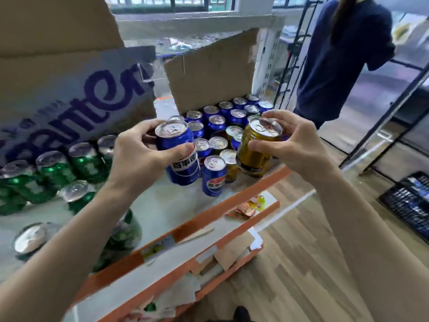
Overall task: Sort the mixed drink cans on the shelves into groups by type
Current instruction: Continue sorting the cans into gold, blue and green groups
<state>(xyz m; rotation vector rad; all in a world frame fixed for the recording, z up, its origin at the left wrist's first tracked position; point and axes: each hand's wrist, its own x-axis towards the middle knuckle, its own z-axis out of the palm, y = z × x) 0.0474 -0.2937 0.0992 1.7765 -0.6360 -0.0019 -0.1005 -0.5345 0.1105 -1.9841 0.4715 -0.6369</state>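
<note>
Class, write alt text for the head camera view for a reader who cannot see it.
A person's left hand grips a blue can and the right hand grips a gold can above a shelf. Blue cans crowd behind them; green cans stand to the left.

The left hand (137, 154) grips a blue can (177, 154), the right hand (294, 145) a gold can (257, 149), above the shelf (162, 212); green cans (55, 168) stand left.
</note>
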